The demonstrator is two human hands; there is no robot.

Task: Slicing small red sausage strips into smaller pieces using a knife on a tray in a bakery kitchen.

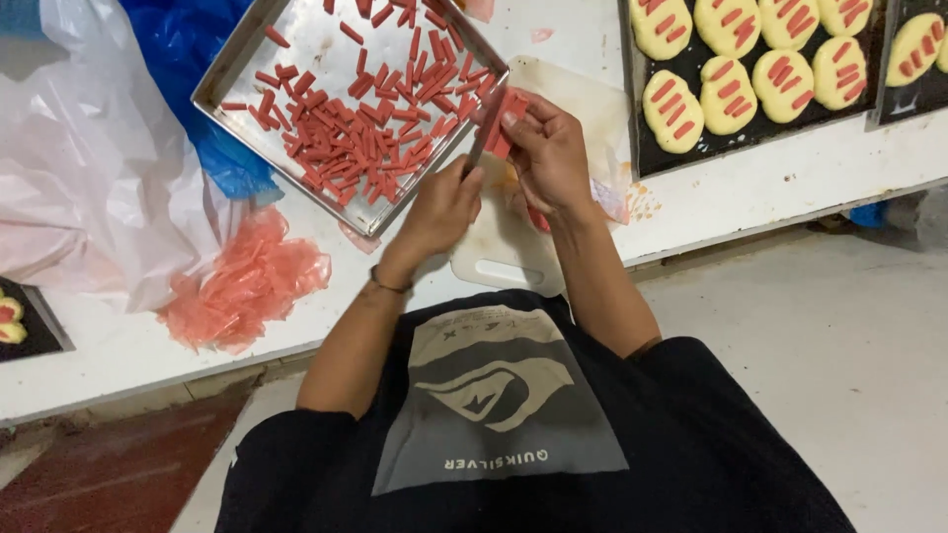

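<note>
Nearest the camera, below the black shirt (513,434), a white cutting board (499,259) with a slot handle lies on the white table (118,350), its near end hanging toward the person. Over that board the left hand (439,209), a thin band at its wrist, is closed around the handle of a knife (481,133) whose blade points away toward the tray. Just beside it, the right hand (548,148) curls around a small bundle of red sausage sticks (506,116), fingertips pinching them against the blade. Left of the hands sits a heap of pink peeled casings (245,286) by crumpled clear and blue plastic bags (109,148). Farther on, a square metal tray (232,69) holds many cut sausage pieces (370,128). At the far right, dark baking trays (647,148) carry pale dough rounds (729,94) topped with red strips.
</note>
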